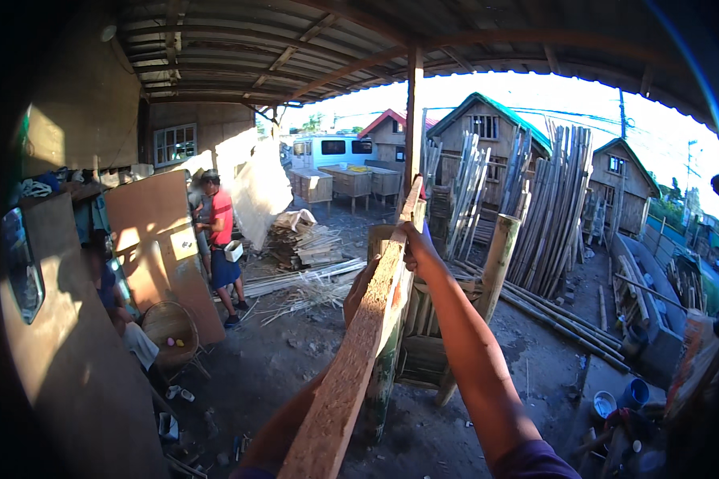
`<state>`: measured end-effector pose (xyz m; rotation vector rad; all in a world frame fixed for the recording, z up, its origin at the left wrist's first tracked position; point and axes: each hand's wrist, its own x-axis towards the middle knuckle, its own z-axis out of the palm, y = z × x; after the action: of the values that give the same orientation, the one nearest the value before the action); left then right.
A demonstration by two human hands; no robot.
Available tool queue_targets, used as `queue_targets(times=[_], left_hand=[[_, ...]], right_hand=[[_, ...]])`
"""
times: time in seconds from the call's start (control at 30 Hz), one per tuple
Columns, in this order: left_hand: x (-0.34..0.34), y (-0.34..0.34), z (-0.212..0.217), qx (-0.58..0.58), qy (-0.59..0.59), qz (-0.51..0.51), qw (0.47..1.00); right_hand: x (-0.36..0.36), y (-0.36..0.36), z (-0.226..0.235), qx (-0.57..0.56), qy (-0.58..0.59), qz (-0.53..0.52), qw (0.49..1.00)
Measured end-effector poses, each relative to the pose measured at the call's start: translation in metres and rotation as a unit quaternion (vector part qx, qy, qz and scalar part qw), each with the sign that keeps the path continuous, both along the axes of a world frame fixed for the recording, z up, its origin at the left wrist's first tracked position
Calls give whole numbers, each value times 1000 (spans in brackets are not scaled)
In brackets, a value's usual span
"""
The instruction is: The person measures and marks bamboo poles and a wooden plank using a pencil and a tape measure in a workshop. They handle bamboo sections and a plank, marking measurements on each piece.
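A long, rough wooden plank runs from the lower edge away from me, its far end raised toward a wooden roof post. My right hand is closed on the plank's right side near the far end, the forearm stretched out. Lower down, on the left side, my left hand holds the plank from beside and below; the wood hides part of that hand and most of the forearm. Beneath the plank stands a frame of thick bamboo posts with a slatted panel. Whether the plank rests on it, I cannot tell.
At left, a person in a red shirt stands by large brown boards; another person sits near a round wicker chair. Scrap wood lies beyond. Bamboo poles lean at right, with others on the ground. Buckets stand lower right.
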<state>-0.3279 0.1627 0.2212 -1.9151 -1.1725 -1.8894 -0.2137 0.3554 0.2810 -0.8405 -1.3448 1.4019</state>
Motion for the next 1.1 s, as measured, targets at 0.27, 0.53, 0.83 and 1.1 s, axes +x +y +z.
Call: queue_targets(times=[0.27, 0.53, 0.83, 1.1], left_hand=[[-43, -48, -21, -90, -100, -187, 973], [-71, -148, 14, -11, -168, -335, 927], [-79, -184, 56, 131, -108, -404, 899], [-120, -178, 63, 141, 25, -497, 856]], right_hand=[[-14, -108, -13, 29, 86, -166, 982], [-28, -325, 29, 10, 63, -231, 971], [-85, -263, 20, -34, 102, -124, 986], [-101, -273, 2, 39, 189, -98, 976]])
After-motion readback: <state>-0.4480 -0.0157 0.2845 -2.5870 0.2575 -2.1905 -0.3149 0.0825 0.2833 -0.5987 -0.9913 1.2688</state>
